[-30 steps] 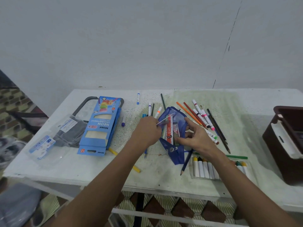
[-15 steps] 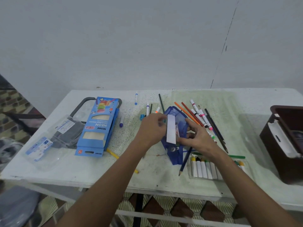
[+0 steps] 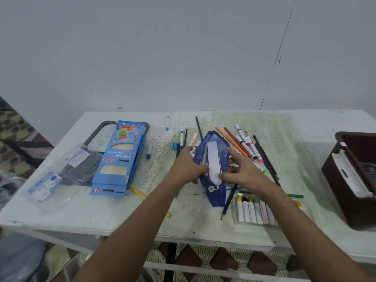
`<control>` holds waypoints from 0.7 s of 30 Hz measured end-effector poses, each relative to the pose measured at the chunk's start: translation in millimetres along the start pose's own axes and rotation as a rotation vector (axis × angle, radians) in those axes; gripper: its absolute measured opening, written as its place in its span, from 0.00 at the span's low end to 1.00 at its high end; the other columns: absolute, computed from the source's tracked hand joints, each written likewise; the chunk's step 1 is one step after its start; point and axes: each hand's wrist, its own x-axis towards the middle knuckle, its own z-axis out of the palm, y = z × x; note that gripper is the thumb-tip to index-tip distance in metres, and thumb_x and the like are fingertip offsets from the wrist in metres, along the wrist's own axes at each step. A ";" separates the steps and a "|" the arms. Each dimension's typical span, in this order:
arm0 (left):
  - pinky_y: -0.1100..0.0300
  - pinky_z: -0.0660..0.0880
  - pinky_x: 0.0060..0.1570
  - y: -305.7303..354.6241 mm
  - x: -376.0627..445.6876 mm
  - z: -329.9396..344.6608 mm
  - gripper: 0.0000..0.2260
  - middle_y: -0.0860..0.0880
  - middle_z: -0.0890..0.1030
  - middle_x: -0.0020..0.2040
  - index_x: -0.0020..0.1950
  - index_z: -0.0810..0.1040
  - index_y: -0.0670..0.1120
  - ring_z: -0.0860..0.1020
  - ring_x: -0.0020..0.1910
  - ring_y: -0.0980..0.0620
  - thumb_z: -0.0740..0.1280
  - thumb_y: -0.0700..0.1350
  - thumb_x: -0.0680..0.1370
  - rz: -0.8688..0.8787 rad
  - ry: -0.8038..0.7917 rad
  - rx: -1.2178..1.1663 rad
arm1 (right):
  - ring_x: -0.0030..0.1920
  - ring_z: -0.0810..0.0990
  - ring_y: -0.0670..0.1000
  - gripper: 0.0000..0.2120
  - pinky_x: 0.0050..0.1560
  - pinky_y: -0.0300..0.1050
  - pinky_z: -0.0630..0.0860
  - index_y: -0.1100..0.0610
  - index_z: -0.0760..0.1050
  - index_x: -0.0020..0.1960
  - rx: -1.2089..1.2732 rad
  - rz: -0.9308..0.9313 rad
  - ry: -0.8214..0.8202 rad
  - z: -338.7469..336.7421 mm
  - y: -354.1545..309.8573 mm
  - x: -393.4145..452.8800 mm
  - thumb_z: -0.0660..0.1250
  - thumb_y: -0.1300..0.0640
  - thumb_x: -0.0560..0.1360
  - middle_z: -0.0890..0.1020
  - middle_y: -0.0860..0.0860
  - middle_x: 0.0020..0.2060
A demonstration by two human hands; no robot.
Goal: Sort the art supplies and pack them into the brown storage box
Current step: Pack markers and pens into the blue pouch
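Note:
A blue zip pouch (image 3: 215,192) lies mid-table with a flat white packet (image 3: 213,159) standing in its mouth. My left hand (image 3: 186,167) grips the pouch's left edge, fingertips at the packet's lower left. My right hand (image 3: 243,173) pinches the packet's lower right corner against the pouch. Loose markers and coloured pencils (image 3: 247,146) fan out to the right of the pouch. The brown storage box (image 3: 345,180) stands at the right edge, with a white lid leaning in it.
A blue Neon pencil carton (image 3: 119,159) lies left of centre, over a grey-handled case. Clear plastic packaging (image 3: 61,171) sits further left. A tray of crayons (image 3: 254,210) lies under my right forearm, a dark blue pencil (image 3: 228,202) beside it. More markers (image 3: 167,123) lie near the wall.
The packet turned from its printed side to its white side and now sits deeper in the pouch. Both hands closed in on its lower end.

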 end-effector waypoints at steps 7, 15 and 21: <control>0.55 0.81 0.35 -11.8 5.4 -20.0 0.16 0.45 0.82 0.40 0.64 0.77 0.47 0.78 0.32 0.51 0.69 0.44 0.77 0.132 0.011 -0.118 | 0.46 0.82 0.50 0.38 0.38 0.40 0.79 0.49 0.58 0.75 0.056 0.053 0.053 -2.1 0.7 0.2 0.72 0.64 0.71 0.76 0.53 0.53; 0.60 0.71 0.52 -35.1 68.7 -61.6 0.20 0.42 0.76 0.59 0.71 0.70 0.47 0.77 0.55 0.46 0.61 0.38 0.78 0.169 0.288 0.435 | 0.49 0.81 0.52 0.37 0.43 0.46 0.82 0.48 0.58 0.74 0.071 0.060 0.048 1.4 -1.0 1.1 0.73 0.62 0.71 0.76 0.49 0.53; 0.52 0.72 0.58 -44.8 102.4 -71.6 0.25 0.36 0.70 0.67 0.74 0.65 0.51 0.76 0.58 0.42 0.64 0.45 0.77 0.066 0.051 0.686 | 0.53 0.80 0.53 0.40 0.48 0.50 0.82 0.48 0.56 0.76 0.086 0.078 0.061 3.0 3.5 2.2 0.73 0.59 0.71 0.77 0.50 0.55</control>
